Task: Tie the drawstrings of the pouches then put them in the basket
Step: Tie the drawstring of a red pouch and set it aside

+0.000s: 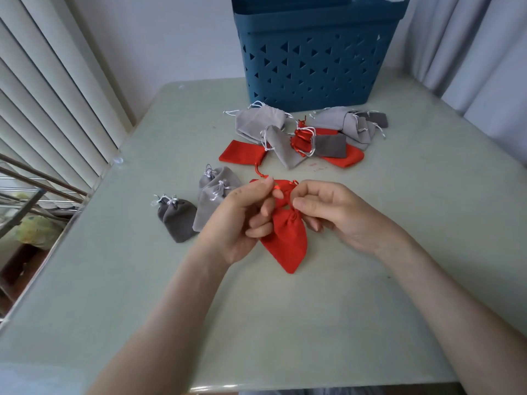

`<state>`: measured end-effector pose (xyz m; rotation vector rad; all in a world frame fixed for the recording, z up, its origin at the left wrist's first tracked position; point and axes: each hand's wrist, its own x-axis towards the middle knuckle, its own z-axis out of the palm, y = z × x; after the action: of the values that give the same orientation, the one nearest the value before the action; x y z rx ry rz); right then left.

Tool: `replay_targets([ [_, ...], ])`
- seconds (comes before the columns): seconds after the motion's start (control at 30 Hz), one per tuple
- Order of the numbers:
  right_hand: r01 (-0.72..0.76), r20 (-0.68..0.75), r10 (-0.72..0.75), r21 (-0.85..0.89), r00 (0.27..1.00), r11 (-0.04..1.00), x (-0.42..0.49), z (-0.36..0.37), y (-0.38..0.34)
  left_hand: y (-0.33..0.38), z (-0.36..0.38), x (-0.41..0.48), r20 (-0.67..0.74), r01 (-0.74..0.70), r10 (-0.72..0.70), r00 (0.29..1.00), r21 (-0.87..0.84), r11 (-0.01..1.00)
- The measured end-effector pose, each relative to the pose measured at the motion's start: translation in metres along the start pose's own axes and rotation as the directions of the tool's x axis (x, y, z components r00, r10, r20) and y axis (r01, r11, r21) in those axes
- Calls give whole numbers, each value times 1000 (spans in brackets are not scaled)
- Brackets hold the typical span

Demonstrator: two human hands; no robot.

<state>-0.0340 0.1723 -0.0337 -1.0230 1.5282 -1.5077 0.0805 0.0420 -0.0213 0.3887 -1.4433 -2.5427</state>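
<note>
The strings (281, 187) of a red pouch (288, 238) are being pinched by the left hand (242, 220) and right hand (333, 215); three tied pouches (211, 206) are lying left; a far heap (285, 146) is waiting by the basket (313, 67).

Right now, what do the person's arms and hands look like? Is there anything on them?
Two bare hands, no gloves. The left hand and right hand show no rings, and the nails are short and plain. The left forearm and right forearm have no sleeves, watch or bracelet as far as the picture shows.
</note>
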Motion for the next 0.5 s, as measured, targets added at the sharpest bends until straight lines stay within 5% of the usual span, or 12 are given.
replay_targets([
  [0.2,39,102,-41,30,994,999,-4,1,-3,3,-3,1,93,76,-68,993,-89,993],
  [0.37,14,167,-14,1,986,1000,-3,4,-3,-13,3,2,-12,-156,173,985,378,913],
  [0.5,-5,89,11,-67,996,998,0,5,1,-22,5,3,-21,-323,392,920,529,785],
])
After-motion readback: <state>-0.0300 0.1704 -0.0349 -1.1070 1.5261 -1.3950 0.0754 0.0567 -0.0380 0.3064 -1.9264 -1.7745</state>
